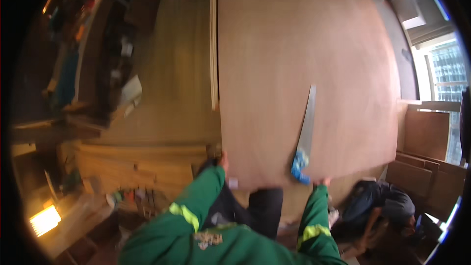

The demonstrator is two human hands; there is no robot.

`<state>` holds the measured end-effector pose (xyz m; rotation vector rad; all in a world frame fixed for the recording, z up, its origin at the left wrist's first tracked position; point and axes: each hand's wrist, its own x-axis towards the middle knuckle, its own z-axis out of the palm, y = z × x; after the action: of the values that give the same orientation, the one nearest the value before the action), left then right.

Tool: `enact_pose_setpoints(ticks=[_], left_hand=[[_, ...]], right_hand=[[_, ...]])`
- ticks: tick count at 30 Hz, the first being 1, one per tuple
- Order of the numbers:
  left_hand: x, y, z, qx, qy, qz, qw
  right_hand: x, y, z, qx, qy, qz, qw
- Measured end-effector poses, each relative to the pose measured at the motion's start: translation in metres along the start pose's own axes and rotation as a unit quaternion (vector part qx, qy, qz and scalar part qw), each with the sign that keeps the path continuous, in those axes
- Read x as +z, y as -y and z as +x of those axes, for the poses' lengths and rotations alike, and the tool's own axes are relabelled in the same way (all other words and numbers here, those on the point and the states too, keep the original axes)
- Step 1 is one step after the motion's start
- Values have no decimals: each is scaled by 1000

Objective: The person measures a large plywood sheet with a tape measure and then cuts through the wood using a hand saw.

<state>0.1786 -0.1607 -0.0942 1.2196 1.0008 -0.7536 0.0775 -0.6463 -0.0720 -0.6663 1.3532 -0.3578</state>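
A large reddish-brown plywood sheet (274, 54) spreads out in front of me, its near edge close to my body. My left hand (224, 161) grips its left edge by the near corner, with the fingers partly hidden. At the near edge, right of the middle, my right hand (322, 181) is closed on the sheet, most of its fingers out of sight beneath. A handsaw (306, 122) lies flat on the plywood between my hands, blade pointing away and blue handle toward me. Neither hand touches the saw.
More stacked boards (214, 39) show along the sheet's left side. A wooden bench-like board (142, 159) stands at the near left, beside a bright work lamp (45, 220). Another person (387, 203) bends low at the near right. Wood panels (426, 132) lean by the window.
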Motion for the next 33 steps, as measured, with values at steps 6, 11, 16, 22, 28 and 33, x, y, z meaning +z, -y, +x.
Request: enact_pose_setpoints(ticks=[6, 11, 16, 22, 28, 33], left_hand=[[28, -29, -21, -4, -65, 106, 992], [37, -32, -16, -1, -91, 205, 974], [22, -11, -3, 20, -123, 249, 960], [37, -19, -19, 73, -94, 174, 978], [32, -32, -25, 108, -83, 175, 975], [23, -37, -20, 48, -46, 246, 967]], right_hand=[[-12, 5, 4, 141, -20, 28, 989], [-19, 19, 9, 132, -8, -91, 987], [6, -2, -43, 188, -176, -336, 906], [20, -30, -89, 27, -71, -561, 824], [40, -46, -123, 114, -88, -488, 861], [24, -61, -135, 181, -80, -490, 849]])
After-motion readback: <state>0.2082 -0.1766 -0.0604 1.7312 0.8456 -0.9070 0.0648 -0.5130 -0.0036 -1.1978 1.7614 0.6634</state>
